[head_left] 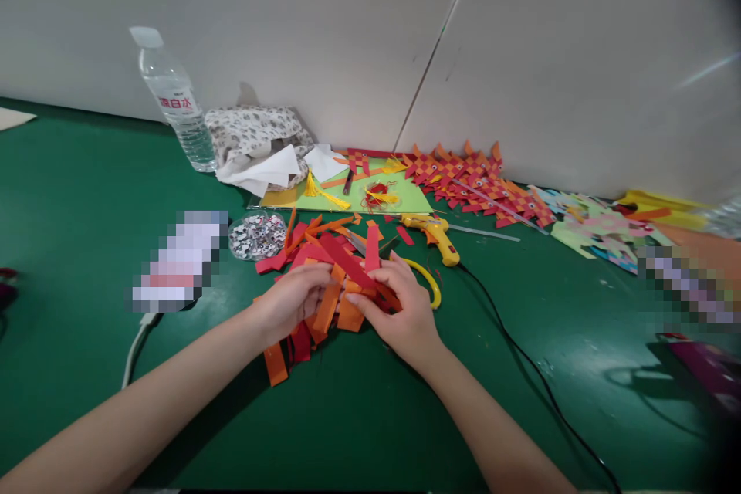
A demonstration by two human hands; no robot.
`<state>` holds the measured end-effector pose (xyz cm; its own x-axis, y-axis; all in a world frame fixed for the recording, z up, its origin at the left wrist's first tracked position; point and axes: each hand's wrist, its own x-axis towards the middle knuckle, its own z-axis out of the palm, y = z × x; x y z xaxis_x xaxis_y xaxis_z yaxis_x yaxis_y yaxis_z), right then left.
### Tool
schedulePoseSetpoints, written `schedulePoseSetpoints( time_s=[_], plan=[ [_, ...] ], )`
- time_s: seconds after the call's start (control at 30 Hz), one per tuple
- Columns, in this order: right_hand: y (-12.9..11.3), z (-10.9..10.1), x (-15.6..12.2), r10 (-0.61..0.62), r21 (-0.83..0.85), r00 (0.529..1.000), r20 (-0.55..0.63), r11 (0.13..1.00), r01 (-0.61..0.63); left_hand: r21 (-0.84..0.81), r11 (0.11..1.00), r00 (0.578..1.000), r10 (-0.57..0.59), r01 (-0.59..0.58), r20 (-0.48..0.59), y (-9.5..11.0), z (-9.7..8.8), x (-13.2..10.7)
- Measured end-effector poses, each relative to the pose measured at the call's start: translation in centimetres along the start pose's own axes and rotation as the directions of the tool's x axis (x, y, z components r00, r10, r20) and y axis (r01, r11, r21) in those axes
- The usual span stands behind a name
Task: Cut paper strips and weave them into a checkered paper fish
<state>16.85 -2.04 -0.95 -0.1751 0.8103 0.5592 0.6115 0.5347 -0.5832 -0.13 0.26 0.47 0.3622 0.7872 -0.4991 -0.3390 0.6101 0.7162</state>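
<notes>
A loose heap of red and orange paper strips [324, 255] lies on the green table [86, 247] in front of me. My left hand [292, 301] rests on the heap's near left side, fingers curled round orange strips. My right hand [399, 309] is on the near right side, fingers pinched on red and orange strips. Yellow-handled scissors [425, 278] lie just behind my right hand, partly hidden by it.
A yellow glue gun [437, 235] with a black cord [521, 355] lies right of the heap. A dish of googly eyes [258, 237], a water bottle [177, 104], a patterned cloth pouch [248, 135], a green sheet [370, 197] and woven paper fish [475, 177] line the wall.
</notes>
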Motion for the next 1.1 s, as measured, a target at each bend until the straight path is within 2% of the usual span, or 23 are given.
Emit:
schedulePoseSetpoints(
  time_s=[0.17,0.27,0.37,0.47,0.6,0.73,0.8,0.9,1.0,1.1],
  plan=[
    [-0.6,-0.2,0.1,0.073,0.034,0.997,-0.014,0.997,-0.073,0.008,1.000,0.997,0.005,-0.004,-0.080,-0.1,0.3,-0.1],
    [-0.7,-0.2,0.0,0.088,0.040,0.996,-0.005,0.995,-0.088,0.069,0.998,0.991,0.010,0.000,-0.137,-0.4,0.2,0.0],
    [-0.8,-0.1,-0.1,0.111,0.060,0.994,0.007,0.992,-0.112,0.160,0.987,0.998,0.019,-0.010,-0.053,-0.6,0.0,0.1],
    [-0.9,-0.1,-0.2,0.120,0.078,0.993,0.004,0.990,-0.120,0.216,0.974,0.997,0.073,-0.072,0.004,-0.8,-0.1,0.1],
    [-1.2,-0.4,-0.1,0.133,0.115,0.990,0.051,0.984,-0.138,0.186,0.976,0.993,0.103,-0.113,0.063,-0.9,-0.2,0.2],
    [-1.4,-0.8,-0.1,0.104,0.194,0.993,0.063,0.974,-0.115,0.156,0.981,0.993,0.109,-0.113,0.034,-1.1,-0.5,0.3],
    [-1.4,-0.9,-0.3,0.098,0.241,0.995,0.024,0.965,-0.101,0.140,0.984,0.994,0.107,-0.111,0.034,-1.1,-0.5,0.3],
    [-1.2,-1.1,-0.4,0.126,0.279,0.987,-0.103,0.956,-0.093,0.097,0.993,0.996,0.068,-0.073,0.050,-0.9,-0.3,0.2],
    [-0.8,-1.3,-0.3,0.194,0.294,0.954,-0.227,0.948,-0.123,0.056,0.998,0.999,0.033,-0.032,-0.017,-0.3,-0.1,0.0],
    [-0.3,-1.4,-0.1,0.255,0.364,0.922,-0.293,0.921,-0.139,-0.015,0.999,0.995,0.033,-0.035,-0.098,0.3,0.0,-0.2]
  ],
)
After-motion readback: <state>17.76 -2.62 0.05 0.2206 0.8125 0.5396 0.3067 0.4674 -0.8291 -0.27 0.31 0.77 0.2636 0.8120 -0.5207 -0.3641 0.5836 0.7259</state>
